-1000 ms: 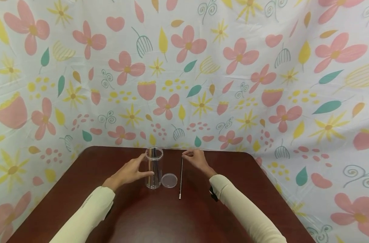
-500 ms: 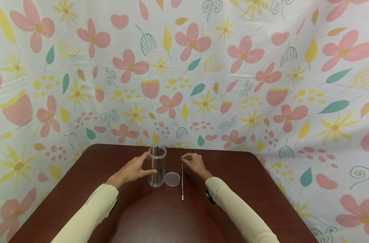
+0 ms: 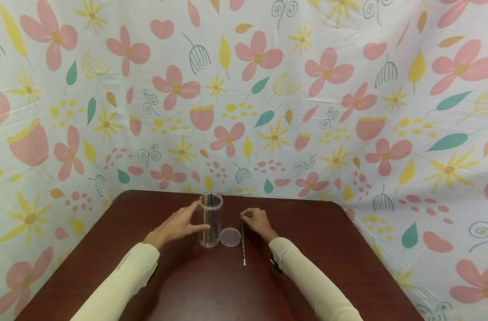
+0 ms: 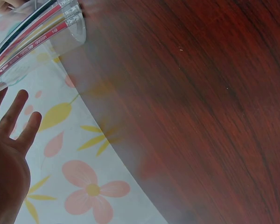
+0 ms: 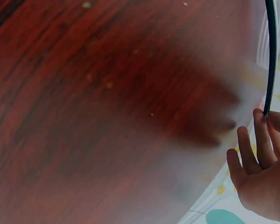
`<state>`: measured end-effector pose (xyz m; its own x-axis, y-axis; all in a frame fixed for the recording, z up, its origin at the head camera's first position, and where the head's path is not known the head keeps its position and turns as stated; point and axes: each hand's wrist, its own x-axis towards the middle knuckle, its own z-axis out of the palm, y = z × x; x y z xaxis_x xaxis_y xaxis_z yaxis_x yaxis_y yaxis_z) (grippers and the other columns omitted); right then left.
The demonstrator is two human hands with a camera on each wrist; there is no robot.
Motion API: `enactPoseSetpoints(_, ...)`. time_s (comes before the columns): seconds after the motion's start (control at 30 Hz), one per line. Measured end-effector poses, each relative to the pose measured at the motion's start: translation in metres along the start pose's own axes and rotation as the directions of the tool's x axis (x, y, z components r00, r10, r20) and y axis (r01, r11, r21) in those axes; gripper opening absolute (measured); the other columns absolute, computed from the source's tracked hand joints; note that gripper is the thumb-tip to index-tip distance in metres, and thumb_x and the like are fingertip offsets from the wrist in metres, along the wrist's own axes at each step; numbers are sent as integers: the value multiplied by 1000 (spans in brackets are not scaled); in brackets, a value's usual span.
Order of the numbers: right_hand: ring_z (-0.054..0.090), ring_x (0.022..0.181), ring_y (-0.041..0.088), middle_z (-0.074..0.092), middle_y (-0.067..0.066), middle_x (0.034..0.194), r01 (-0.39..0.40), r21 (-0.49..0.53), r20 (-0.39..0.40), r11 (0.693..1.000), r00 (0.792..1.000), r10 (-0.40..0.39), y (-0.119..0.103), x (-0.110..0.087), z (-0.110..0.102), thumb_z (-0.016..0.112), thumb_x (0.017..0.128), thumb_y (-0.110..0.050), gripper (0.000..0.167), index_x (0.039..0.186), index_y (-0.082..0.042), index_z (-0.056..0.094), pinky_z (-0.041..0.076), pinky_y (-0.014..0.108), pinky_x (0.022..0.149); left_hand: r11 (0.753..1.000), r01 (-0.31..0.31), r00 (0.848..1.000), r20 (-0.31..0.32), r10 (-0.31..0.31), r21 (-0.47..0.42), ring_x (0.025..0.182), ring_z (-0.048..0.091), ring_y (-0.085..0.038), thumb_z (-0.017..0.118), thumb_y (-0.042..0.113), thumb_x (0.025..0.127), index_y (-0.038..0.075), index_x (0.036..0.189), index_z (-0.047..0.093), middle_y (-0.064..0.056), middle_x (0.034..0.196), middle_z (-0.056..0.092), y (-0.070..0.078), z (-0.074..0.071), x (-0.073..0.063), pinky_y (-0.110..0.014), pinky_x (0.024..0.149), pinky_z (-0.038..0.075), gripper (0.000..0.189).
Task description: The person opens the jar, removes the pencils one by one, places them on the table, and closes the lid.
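Note:
My left hand (image 3: pixel 173 226) holds a clear plastic jar (image 3: pixel 217 218) upright, with the thumb across its front and the fingers toward its back. Several pencils (image 4: pixel 46 35) stand inside it; red, yellowish and dark ones show in the left wrist view. A dark pencil (image 3: pixel 243 245) is pinched at its far end by my right hand (image 3: pixel 258 221), between thumb and forefinger. Its white-tipped end points toward me, near the tabletop; whether it touches is hard to tell. In the right wrist view, the other fingers of my right hand (image 5: pixel 259 172) are spread away from the pencil.
A round clear lid (image 3: pixel 230 237) lies on the dark red-brown table (image 3: pixel 204 285), between the jar and the loose pencil. A flower-printed cloth (image 3: pixel 244 111) hangs behind and along both sides of the table.
My right hand has come down and slightly nearer, lowering the pencil's far end. The left hand stays at the jar. The whole head view has shifted a little.

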<state>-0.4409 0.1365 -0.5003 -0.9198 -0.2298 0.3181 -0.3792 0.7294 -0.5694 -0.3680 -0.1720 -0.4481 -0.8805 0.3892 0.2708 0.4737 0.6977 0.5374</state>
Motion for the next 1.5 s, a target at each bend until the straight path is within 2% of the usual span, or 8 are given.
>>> enactPoseSetpoints(0.2, 76, 91, 27, 79, 11, 96, -12, -1, -12, 1000, 1000, 12, 0, -2, 3, 75, 96, -11, 14, 107, -4, 80, 61, 45, 79, 1000, 0, 1000, -5, 0, -2, 131, 59, -33, 81, 56, 86, 15, 163, 29, -9, 139, 64, -1, 1, 1, -56, 106, 47, 102)
enactPoseSetpoints(0.57, 76, 91, 26, 79, 7, 94, -35, -22, 2, 999, 999, 35, -2, -3, 5, 76, 95, -13, 10, 102, -8, 81, 60, 47, 84, 1000, -2, 1000, -4, 2, -6, 132, 58, -39, 81, 55, 87, 12, 164, 26, -16, 141, 62, -2, 2, 0, -59, 107, 46, 104)
enactPoseSetpoints(0.73, 76, 88, 24, 79, 6, 94, -44, -24, 23, 999, 999, 44, -1, -4, 5, 77, 94, -13, 8, 101, -9, 82, 60, 45, 81, 1000, 13, 1000, 2, -13, -19, 132, 58, -38, 82, 54, 86, 15, 164, 27, -13, 140, 63, -1, 2, -1, -59, 107, 46, 102)
enactPoseSetpoints(0.97, 75, 85, 22, 79, 5, 94, -19, -35, 45, 999, 999, 21, 0, -6, 5, 77, 93, -8, 9, 101, -10, 81, 60, 40, 74, 1000, -4, 1000, -5, 4, -1, 131, 58, -37, 78, 59, 87, 11, 164, 25, -12, 138, 63, -1, 3, -2, -58, 106, 47, 105)
enactPoseSetpoints(1.17, 75, 87, 24, 79, 7, 96, -13, -30, 60, 999, 998, 15, -5, -8, 3, 78, 92, -5, 11, 102, -9, 81, 61, 42, 76, 1000, -4, 1000, -15, 4, 1, 131, 59, -31, 78, 62, 85, 13, 165, 24, -10, 139, 64, -1, 2, -1, -56, 106, 47, 108)
enactPoseSetpoints(1.5, 75, 87, 23, 79, 8, 96, -14, -19, 62, 1000, 998, 15, -4, -8, 0, 79, 91, -6, 11, 102, -8, 81, 60, 42, 78, 1000, 5, 1000, -6, -5, -23, 131, 58, -36, 81, 51, 89, 13, 162, 29, -14, 139, 63, 2, 3, -3, -58, 106, 46, 97)
